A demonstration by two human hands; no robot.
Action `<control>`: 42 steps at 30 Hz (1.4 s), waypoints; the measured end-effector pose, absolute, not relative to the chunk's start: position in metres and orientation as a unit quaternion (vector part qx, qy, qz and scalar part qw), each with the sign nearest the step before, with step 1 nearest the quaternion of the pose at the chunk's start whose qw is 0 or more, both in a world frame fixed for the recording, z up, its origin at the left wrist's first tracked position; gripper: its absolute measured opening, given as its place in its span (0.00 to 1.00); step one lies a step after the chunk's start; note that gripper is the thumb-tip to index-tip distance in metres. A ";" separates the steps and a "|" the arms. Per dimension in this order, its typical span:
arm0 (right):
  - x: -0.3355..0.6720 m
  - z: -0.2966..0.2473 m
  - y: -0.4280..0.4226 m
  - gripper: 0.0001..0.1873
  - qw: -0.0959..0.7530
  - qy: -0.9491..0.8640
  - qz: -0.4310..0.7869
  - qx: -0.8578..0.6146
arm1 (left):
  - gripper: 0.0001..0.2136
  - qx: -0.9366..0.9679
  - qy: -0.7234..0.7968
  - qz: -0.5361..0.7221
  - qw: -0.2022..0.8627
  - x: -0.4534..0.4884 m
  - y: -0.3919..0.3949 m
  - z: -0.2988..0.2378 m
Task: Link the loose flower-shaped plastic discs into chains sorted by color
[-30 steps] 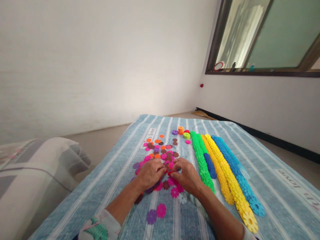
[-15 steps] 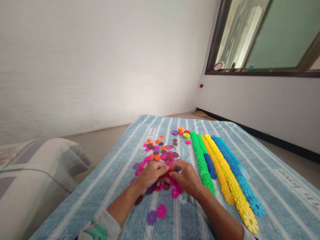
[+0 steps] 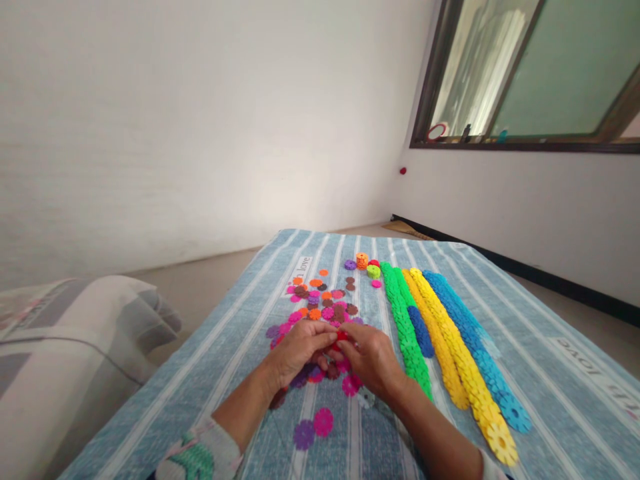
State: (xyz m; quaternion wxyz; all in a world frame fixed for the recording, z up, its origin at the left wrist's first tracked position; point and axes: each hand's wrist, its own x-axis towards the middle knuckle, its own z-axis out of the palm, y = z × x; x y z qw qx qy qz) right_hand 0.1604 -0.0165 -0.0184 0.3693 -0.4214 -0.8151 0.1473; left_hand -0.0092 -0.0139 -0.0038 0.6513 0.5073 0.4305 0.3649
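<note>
My left hand (image 3: 299,350) and my right hand (image 3: 371,355) meet over a scatter of loose plastic flower discs (image 3: 325,303) in pink, orange, brown and purple. Both hands pinch the same small stack of red discs (image 3: 341,337) between their fingertips, a little above the striped blue bedsheet (image 3: 235,347). Pink discs (image 3: 350,383) lie just under my right hand, and a pink and a purple disc (image 3: 313,427) lie near my forearms.
Long rows of joined discs run to the right: green (image 3: 404,320), dark blue (image 3: 420,331), yellow (image 3: 457,347) and light blue (image 3: 475,347). Short orange (image 3: 362,260) and green (image 3: 373,271) stacks stand at the far end. A grey pillow (image 3: 75,360) lies left. A window is upper right.
Both hands have drawn slightly nearer to me and closed together on the red stack. The rows and the scattered discs have not moved.
</note>
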 end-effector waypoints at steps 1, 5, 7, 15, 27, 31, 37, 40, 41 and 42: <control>0.160 -0.018 -0.017 0.06 0.360 -0.823 0.135 -0.418 | 0.20 0.509 0.431 0.365 0.650 -0.009 -0.014 -0.004; 0.158 -0.013 -0.022 0.03 0.322 -0.848 0.083 -0.413 | 0.18 0.516 0.442 0.376 0.630 -0.009 -0.013 -0.004; 0.155 -0.011 -0.025 0.06 0.293 -0.857 0.035 -0.423 | 0.17 0.518 0.445 0.377 0.626 -0.009 -0.013 -0.004; 0.148 -0.014 -0.030 0.05 0.262 -0.850 -0.097 -0.446 | 0.17 0.521 0.443 0.373 0.627 -0.008 -0.015 -0.002; 0.150 -0.014 -0.028 0.06 0.275 -0.853 -0.108 -0.431 | 0.19 0.498 0.420 0.374 0.660 -0.007 -0.015 -0.001; 0.150 -0.008 -0.029 0.06 0.285 -0.857 -0.100 -0.417 | 0.18 0.475 0.402 0.389 0.679 -0.011 -0.014 -0.001; 0.145 0.002 -0.028 0.04 0.293 -0.871 -0.110 -0.378 | 0.19 0.391 0.374 0.441 0.716 -0.018 -0.011 -0.008; 0.146 0.010 -0.024 0.04 0.278 -0.887 -0.099 -0.356 | 0.18 0.383 0.363 0.449 0.721 -0.018 -0.011 -0.011; 0.148 0.013 -0.022 0.04 0.269 -0.892 -0.087 -0.353 | 0.18 0.387 0.361 0.447 0.721 -0.017 -0.011 -0.010; 0.151 0.017 -0.018 0.04 0.260 -0.896 -0.072 -0.354 | 0.18 0.390 0.362 0.445 0.720 -0.016 -0.012 -0.009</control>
